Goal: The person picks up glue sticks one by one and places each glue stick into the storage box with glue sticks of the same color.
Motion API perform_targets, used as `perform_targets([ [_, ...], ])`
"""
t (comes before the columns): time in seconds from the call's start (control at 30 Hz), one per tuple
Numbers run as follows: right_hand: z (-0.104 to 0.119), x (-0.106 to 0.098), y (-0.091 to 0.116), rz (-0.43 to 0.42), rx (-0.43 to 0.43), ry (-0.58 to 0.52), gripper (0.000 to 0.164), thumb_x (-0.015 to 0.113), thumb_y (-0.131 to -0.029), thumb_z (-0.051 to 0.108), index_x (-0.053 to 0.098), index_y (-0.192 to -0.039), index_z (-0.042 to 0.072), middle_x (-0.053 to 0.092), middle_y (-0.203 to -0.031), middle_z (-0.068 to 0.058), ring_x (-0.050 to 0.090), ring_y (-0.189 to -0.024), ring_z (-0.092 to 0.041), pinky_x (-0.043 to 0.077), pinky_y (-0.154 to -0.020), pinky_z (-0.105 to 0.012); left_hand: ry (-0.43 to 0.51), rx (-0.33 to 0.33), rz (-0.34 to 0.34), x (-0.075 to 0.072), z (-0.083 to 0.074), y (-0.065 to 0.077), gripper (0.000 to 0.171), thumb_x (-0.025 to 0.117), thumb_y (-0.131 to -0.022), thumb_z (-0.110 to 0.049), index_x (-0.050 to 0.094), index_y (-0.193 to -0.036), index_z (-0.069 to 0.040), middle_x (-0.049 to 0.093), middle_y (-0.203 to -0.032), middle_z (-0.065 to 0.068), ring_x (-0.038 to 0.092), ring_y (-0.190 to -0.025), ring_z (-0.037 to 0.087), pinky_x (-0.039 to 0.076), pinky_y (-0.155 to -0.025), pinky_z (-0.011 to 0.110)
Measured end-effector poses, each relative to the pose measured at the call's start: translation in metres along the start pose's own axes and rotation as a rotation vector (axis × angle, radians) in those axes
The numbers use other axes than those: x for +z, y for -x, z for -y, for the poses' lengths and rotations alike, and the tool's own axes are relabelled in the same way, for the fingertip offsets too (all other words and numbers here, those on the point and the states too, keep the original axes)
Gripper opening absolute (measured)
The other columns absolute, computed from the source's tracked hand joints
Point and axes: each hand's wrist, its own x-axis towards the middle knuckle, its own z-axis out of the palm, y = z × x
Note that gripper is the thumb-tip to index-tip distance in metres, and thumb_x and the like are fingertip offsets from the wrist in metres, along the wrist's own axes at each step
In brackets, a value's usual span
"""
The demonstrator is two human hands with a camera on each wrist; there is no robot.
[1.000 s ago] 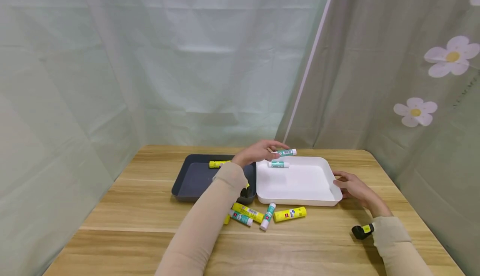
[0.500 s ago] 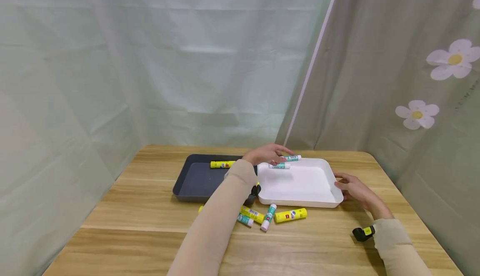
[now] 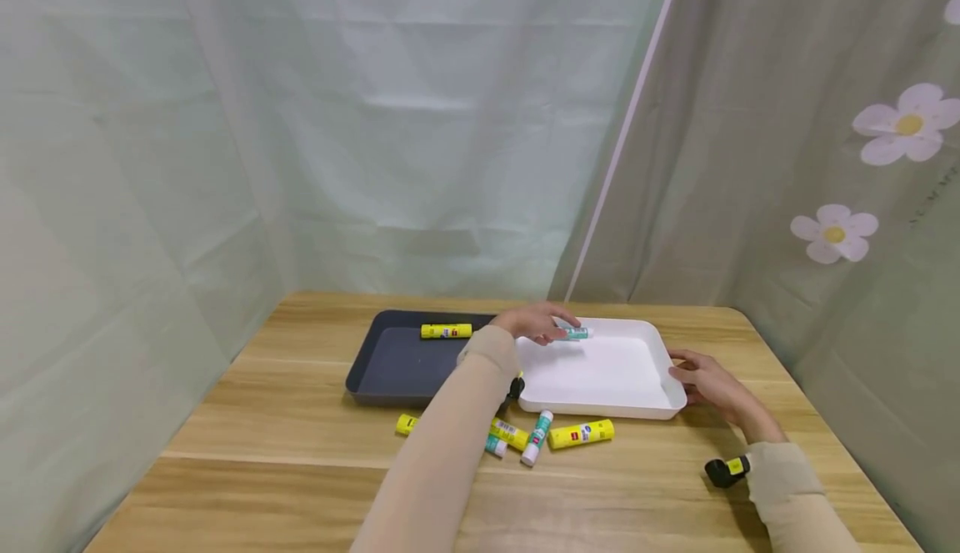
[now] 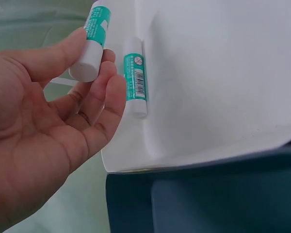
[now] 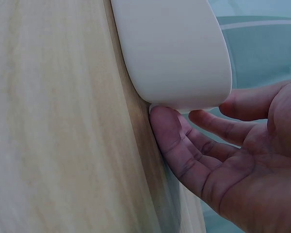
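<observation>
Pale curtain (image 3: 465,161) surrounds the scene; its right part carries white printed flowers (image 3: 835,234) and a line of lettering (image 3: 934,196) too blurred to read. The wood-grain worktop (image 3: 262,428) bears a dark tray (image 3: 390,361) and, just beside it, a white tray (image 3: 615,369).

Of the 2 hands, the left hand (image 3: 534,322) pinches a held glue stick (image 4: 93,41) between thumb and fingers above the far left corner of the white tray. The right hand (image 3: 708,379) holds the white tray's right end, fingers bent against the outer wall and thumb at the rim.

A yellow glue stick (image 3: 446,331) lies in the dark tray. In front of the trays, 3 more yellow sticks (image 3: 581,434) and 2 green-and-white sticks (image 3: 537,439) lie on the worktop, some partly behind the left sleeve (image 3: 450,453). The front yellow label shows a red logo block and blue print, too small to read. The lying glue stick (image 4: 136,77) inside the white tray turns up a barcode, a round prohibition-type symbol and tiny illegible characters on green.

Compared with 0.5 s earlier, the left hand and its stick are lower, the yellow stick in the dark tray is fully uncovered, and the right hand keeps its place.
</observation>
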Motion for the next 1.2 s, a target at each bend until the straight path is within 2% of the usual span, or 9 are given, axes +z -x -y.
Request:
perform_targets([
  [0.17, 0.003, 0.000, 0.002, -0.002, 0.006, 0.004, 0.059, 0.046, -0.110, 0.013, 0.022, -0.156, -0.015, 0.050, -0.131, -0.033, 0.063, -0.103, -0.028, 0.058, -0.081, -0.037, -0.151, -0.024, -0.024, 0.004, -0.002, -0.001, 0.033, 0.059, -0.106, -0.008, 0.069, -0.137, -0.011, 0.058, -0.107, 0.011, 0.040, -0.061, 0.012, 0.041, -0.064, 0.024],
  [0.27, 0.003, 0.001, 0.002, -0.002, 0.007, 0.004, 0.059, 0.046, -0.110, 0.014, 0.023, -0.156, -0.015, 0.050, -0.131, -0.033, 0.063, -0.103, -0.028, 0.058, -0.081, -0.037, -0.263, -0.052, -0.041, 0.007, 0.000, -0.003, 0.032, 0.059, -0.106, -0.010, 0.070, -0.137, -0.013, 0.059, -0.118, 0.013, 0.036, -0.053, 0.008, 0.036, -0.057, 0.021],
  [0.4, 0.001, 0.002, 0.001, 0.002, -0.005, -0.004, 0.059, 0.047, -0.110, 0.014, 0.023, -0.156, -0.015, 0.052, -0.129, -0.031, 0.064, -0.102, -0.027, 0.059, -0.080, -0.037, -0.321, -0.120, -0.083, 0.010, 0.002, -0.007, 0.030, 0.062, -0.105, -0.013, 0.073, -0.132, -0.019, 0.053, -0.141, 0.007, 0.034, -0.051, 0.007, 0.037, -0.056, 0.021],
  [0.5, 0.000, 0.003, 0.000, 0.006, -0.013, -0.010, 0.059, 0.046, -0.111, 0.013, 0.023, -0.156, -0.015, 0.053, -0.127, -0.031, 0.065, -0.102, -0.028, 0.059, -0.079, -0.037, -0.348, -0.156, -0.111, 0.013, 0.003, -0.009, 0.028, 0.065, -0.104, -0.016, 0.075, -0.129, -0.024, 0.053, -0.145, 0.004, 0.037, -0.055, 0.010, 0.039, -0.057, 0.022],
  [0.57, 0.000, 0.003, 0.001, 0.003, -0.008, -0.007, 0.059, 0.046, -0.111, 0.013, 0.023, -0.156, -0.015, 0.053, -0.127, -0.030, 0.065, -0.102, -0.028, 0.059, -0.079, -0.037, -0.384, -0.150, -0.129, 0.014, 0.003, -0.009, 0.027, 0.066, -0.103, -0.016, 0.076, -0.127, -0.025, 0.054, -0.147, 0.004, 0.043, -0.064, 0.011, 0.040, -0.060, 0.023],
  [0.67, 0.001, 0.004, 0.002, 0.007, -0.002, -0.002, 0.059, 0.045, -0.111, 0.014, 0.022, -0.156, -0.016, 0.052, -0.128, -0.031, 0.065, -0.102, -0.028, 0.059, -0.080, -0.037, -0.454, -0.126, -0.153, 0.016, 0.003, -0.007, 0.026, 0.068, -0.102, -0.016, 0.076, -0.126, -0.024, 0.055, -0.148, 0.004, 0.055, -0.089, 0.015, 0.044, -0.072, 0.025],
  [0.77, 0.003, 0.004, 0.002, 0.000, 0.011, -0.004, 0.058, 0.046, -0.111, 0.014, 0.023, -0.156, -0.015, 0.052, -0.128, -0.029, 0.065, -0.101, -0.027, 0.059, -0.080, -0.037, -0.498, -0.099, -0.179, 0.017, 0.002, -0.004, 0.027, 0.070, -0.101, -0.014, 0.075, -0.126, -0.022, 0.057, -0.148, 0.004, 0.055, -0.114, 0.017, 0.047, -0.085, 0.029],
  [0.93, 0.005, 0.003, 0.003, -0.007, 0.006, 0.001, 0.058, 0.047, -0.110, 0.013, 0.024, -0.156, -0.015, 0.053, -0.123, -0.028, 0.064, -0.098, -0.025, 0.058, -0.078, -0.037, -0.490, -0.070, -0.222, 0.017, -0.002, 0.002, 0.027, 0.070, -0.100, -0.010, 0.075, -0.125, -0.019, 0.059, -0.146, 0.006, 0.055, -0.111, 0.018, 0.048, -0.089, 0.031],
  [1.2, 0.004, 0.004, 0.005, 0.000, 0.002, -0.008, 0.058, 0.047, -0.110, 0.013, 0.023, -0.156, -0.015, 0.053, -0.124, -0.028, 0.065, -0.099, -0.026, 0.058, -0.079, -0.037, -0.508, -0.048, -0.223, 0.018, -0.001, 0.003, 0.028, 0.071, -0.099, -0.006, 0.075, -0.125, -0.015, 0.060, -0.144, 0.008, 0.052, -0.103, 0.018, 0.045, -0.080, 0.027],
])
